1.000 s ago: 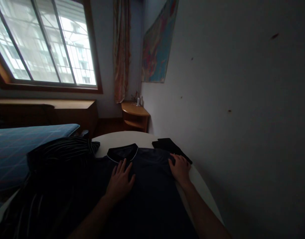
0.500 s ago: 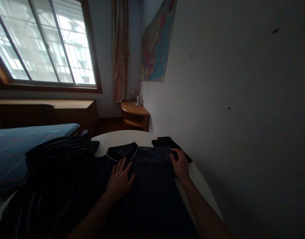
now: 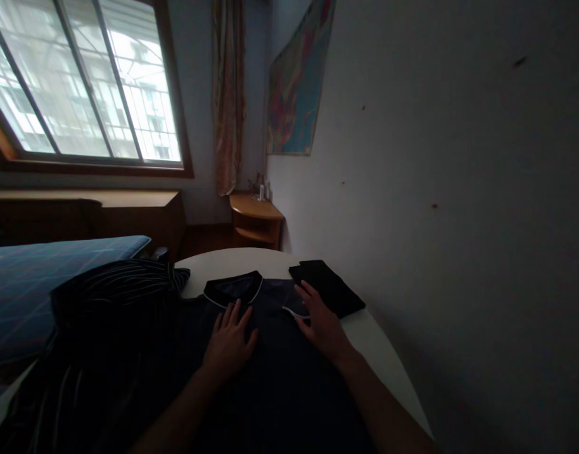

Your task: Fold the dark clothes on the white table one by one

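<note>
A dark navy shirt (image 3: 265, 372) lies spread on a pale round table (image 3: 388, 353), its white-edged collar (image 3: 233, 289) at the far side. My left hand (image 3: 230, 340) rests flat on the shirt just below the collar, fingers spread. On the shirt's right shoulder is my right hand (image 3: 320, 318), fingers stretched and thumb apart, over the sleeve. That sleeve is turned inward, and its white-trimmed edge (image 3: 294, 313) shows between thumb and fingers. Part of the sleeve is hidden under the hand.
Folded black cloth (image 3: 332, 287) lies at the table's right rim. A heap of black striped clothing (image 3: 123, 290) covers the left side. Beyond it is a blue checked mattress (image 3: 57, 271). A bare wall (image 3: 436, 265) runs along the right; a wooden corner stand (image 3: 256, 207) stands behind.
My right hand has moved left, bringing the shirt's right sleeve inward, and its white trim now shows. More of the folded black cloth is visible. My left hand has stayed in place.
</note>
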`<state>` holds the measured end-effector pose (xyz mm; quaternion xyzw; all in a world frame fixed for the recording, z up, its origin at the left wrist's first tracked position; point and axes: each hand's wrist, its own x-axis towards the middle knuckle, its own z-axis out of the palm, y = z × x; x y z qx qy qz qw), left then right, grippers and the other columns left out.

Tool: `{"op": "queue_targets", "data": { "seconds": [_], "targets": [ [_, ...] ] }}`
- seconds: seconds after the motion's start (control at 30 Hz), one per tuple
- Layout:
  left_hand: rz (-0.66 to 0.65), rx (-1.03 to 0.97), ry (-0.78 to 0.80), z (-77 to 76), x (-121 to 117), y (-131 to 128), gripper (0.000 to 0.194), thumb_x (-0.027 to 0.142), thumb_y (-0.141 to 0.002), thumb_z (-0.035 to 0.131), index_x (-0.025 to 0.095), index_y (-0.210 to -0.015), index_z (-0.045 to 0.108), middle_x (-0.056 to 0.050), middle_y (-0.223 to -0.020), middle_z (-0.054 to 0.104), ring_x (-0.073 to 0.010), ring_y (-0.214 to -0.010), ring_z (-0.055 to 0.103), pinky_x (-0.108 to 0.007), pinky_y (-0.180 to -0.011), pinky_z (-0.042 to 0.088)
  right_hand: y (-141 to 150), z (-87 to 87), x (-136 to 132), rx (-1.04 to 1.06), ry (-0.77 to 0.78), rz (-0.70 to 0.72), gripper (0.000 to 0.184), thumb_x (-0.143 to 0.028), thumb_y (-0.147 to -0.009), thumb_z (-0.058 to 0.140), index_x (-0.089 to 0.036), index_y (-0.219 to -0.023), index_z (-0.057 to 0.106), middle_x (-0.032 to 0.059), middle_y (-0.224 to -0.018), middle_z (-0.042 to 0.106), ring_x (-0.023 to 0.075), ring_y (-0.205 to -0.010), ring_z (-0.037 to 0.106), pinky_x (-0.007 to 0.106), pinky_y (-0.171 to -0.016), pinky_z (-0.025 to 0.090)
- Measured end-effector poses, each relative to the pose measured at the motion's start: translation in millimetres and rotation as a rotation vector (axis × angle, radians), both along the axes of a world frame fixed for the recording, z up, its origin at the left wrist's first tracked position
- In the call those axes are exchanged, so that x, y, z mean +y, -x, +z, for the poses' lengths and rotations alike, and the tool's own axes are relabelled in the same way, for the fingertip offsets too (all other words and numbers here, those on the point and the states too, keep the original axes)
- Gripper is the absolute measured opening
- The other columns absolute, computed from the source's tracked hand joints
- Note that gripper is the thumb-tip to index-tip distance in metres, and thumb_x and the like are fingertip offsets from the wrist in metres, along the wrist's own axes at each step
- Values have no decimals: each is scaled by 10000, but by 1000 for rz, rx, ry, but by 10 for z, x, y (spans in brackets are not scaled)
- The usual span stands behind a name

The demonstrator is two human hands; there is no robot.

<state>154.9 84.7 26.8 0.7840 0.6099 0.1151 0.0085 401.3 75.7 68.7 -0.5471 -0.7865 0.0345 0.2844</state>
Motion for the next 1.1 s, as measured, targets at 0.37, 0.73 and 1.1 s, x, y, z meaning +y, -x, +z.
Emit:
{"op": "queue_targets", "data": {
  "seconds": [0.37,0.73,1.1],
  "targets": [
    [4,-7,9,5,5,-1,579,460,-954,435,220,-1480,449,-117,-1616,274,-302,-1494,219,-493,-1187,219,-73,153,-87,-118,89,-179,214,-310,-937,493,-244,-998,688,46,-994,709,201,-875,668,309,-772,475],
    [7,-25,-11,-21,8,6,582,463,-947,443,227,-1479,450,-115,-1617,275,-299,-1494,224,-485,-1182,224,31,189,-212,-61,225,138,337,-428,-900,594,-264,-1180,687,52,-1166,701,207,-1040,649,323,-916,480],
    [8,-15,-7,-26,17,-4,574,445,-945,454,233,-1478,453,-115,-1616,276,-305,-1492,227,-494,-1182,231,287,-94,-242,-212,318,187,669,-656,-950,398,-348,-1537,311,26,-1627,251,297,-1510,136,542,-1211,93]
  ]
}}
